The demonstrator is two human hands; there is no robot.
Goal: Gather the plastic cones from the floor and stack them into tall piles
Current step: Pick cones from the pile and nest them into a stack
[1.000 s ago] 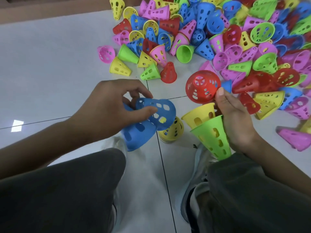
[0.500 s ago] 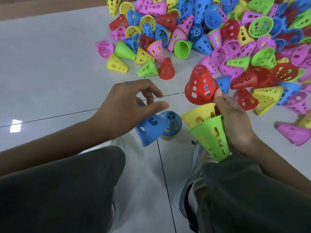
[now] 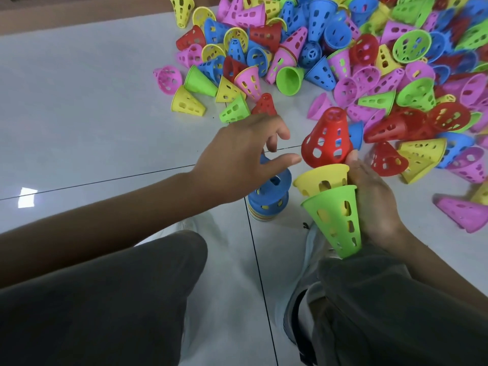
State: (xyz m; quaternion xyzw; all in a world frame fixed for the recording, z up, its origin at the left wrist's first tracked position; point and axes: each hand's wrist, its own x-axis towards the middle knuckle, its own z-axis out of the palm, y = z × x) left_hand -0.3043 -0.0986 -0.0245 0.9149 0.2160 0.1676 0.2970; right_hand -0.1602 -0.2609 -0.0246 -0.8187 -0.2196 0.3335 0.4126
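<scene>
My right hand [image 3: 375, 204] grips a short nested run of cones: a green cone [image 3: 335, 220] nearest my knee with its narrow end pointing down toward me, a yellow cone [image 3: 320, 178] seated in its mouth, and a red cone [image 3: 327, 140] at the top, tilted with its small closed end up and away. My fingers curl around the back of the green and yellow ones, and my thumb tip lies against the red cone's rim.

My left hand [image 3: 237, 157] hangs in the air just to the left of the red cone, holding nothing; the thumb points right toward that cone and the fingers are loosely bent, spread apart. Directly beneath this hand a small stack [image 3: 268, 204] stands upright on the white tiled floor [image 3: 79, 101], a blue cone on top and thin coloured rims showing at its base. The stack sits between my two knees, beside a tile seam, and is partly hidden by my wrist.

Farther out, across the top and right of the view, lies the loose heap of cones [image 3: 343, 54], pink, blue, yellow, green and red, most on their sides. A lone pink cone [image 3: 464, 215] lies by itself at the right, near my right forearm
</scene>
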